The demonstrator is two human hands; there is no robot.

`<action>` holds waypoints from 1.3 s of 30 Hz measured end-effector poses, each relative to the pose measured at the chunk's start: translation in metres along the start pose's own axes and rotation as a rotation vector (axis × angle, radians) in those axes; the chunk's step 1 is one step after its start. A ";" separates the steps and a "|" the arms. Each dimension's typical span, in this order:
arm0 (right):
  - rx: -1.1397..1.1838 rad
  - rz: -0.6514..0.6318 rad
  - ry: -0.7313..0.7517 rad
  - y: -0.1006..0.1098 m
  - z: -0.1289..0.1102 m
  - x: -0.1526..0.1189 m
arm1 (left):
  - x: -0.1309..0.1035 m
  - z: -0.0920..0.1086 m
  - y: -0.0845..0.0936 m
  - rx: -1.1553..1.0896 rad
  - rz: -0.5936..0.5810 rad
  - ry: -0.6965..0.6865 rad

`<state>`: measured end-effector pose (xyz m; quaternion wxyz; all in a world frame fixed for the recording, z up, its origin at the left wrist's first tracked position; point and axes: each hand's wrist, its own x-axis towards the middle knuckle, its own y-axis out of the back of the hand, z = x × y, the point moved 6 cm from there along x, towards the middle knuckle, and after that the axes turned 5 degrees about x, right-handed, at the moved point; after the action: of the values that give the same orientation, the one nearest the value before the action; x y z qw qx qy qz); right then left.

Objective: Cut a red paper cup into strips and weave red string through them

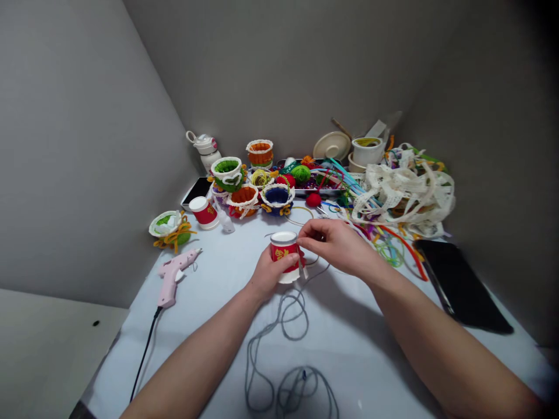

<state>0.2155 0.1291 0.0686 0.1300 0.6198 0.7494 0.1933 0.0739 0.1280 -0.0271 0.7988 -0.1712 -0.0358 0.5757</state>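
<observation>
A red paper cup (283,251) with gold print and a white base stands out at the middle of the view, my left hand (268,272) wrapped round its left side with the thumb across the front. Grey yarn circles the cup's upper rim. At the rim's right side, my right hand (325,240) pinches something thin, which looks like the yarn; its exact hold is too small to make out. Loose grey yarn (294,331) runs from near the cup down the table in loops and ends in a tangle.
A pink glue gun (173,276) with a black cord lies at left. Another red cup (204,213) and several small yarn baskets (278,199) stand behind. White lace (404,195) and coloured strips are heaped at back right, near a black tablet (463,286).
</observation>
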 end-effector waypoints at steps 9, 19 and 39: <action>0.000 -0.007 -0.015 0.001 0.000 0.000 | -0.004 0.003 -0.005 -0.059 -0.028 0.048; 0.064 -0.049 -0.037 0.000 0.002 -0.001 | -0.005 0.000 -0.007 -0.084 -0.187 0.088; 0.411 -0.483 -0.119 -0.018 -0.002 -0.006 | -0.032 -0.012 -0.025 -0.284 -0.799 0.345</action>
<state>0.2000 0.1198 0.0619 0.0877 0.4475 0.8893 -0.0352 0.0889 0.0888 -0.0260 0.9210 -0.3453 -0.0440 0.1750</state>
